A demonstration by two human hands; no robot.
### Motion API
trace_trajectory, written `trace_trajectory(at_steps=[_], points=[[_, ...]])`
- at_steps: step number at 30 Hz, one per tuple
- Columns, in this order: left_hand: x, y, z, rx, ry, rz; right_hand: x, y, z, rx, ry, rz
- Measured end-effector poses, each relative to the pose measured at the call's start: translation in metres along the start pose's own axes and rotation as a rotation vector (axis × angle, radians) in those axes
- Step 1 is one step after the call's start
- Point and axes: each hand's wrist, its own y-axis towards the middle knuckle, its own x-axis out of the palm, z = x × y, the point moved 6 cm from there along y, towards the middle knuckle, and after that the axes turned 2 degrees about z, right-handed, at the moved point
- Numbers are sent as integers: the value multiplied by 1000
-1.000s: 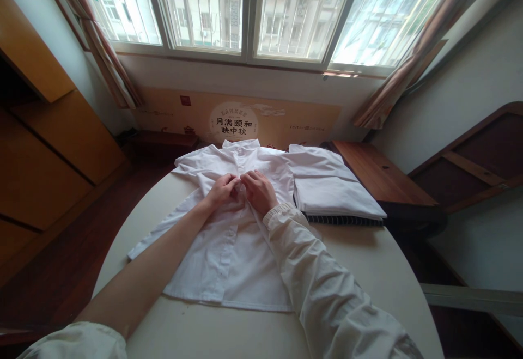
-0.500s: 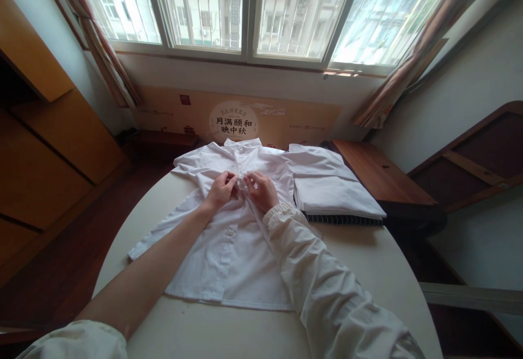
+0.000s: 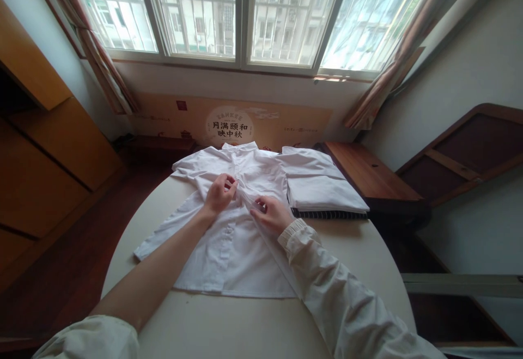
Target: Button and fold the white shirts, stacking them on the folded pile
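Observation:
A white shirt (image 3: 245, 263) lies front side up on a pale round table (image 3: 196, 321), its collar toward the window and its button strip running down the middle. My left hand (image 3: 221, 193) is closed on the cloth at the strip, around chest height, with thumb and fingers pinched together. To the right of it, my right hand (image 3: 272, 213) has its fingers curled, thumb and fingertips pinching a fold of the shirt front. The fingertips partly hide the cloth between the hands.
Folded white clothes (image 3: 327, 187) lie at the table's back right, on top of a dark striped item (image 3: 330, 214). Behind them stands a reddish wooden surface (image 3: 355, 171). A printed cardboard panel (image 3: 163, 114) is below the window, and wooden cabinets (image 3: 53, 157) stand at the left.
My right hand has moved right and toward me, away from my left hand. My left hand stays near the button strip. The whole view has shifted slightly.

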Motion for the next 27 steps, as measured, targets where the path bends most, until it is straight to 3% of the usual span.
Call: trace_trajectory(at_steps=[4,8,17,21,27], points=[[3,-7,19,137,195,-69,5,-6,5,-14,50,69],[3,-22,29,152,280,-134,9,-3,14,27,137,114],[-12,-71,41,75,604,6,12,-2,22,47,136,163],[-12,-74,40,93,611,14,9,-2,15,22,151,169],[-12,-72,39,100,547,-70,7,-2,-10,-50,26,222]])
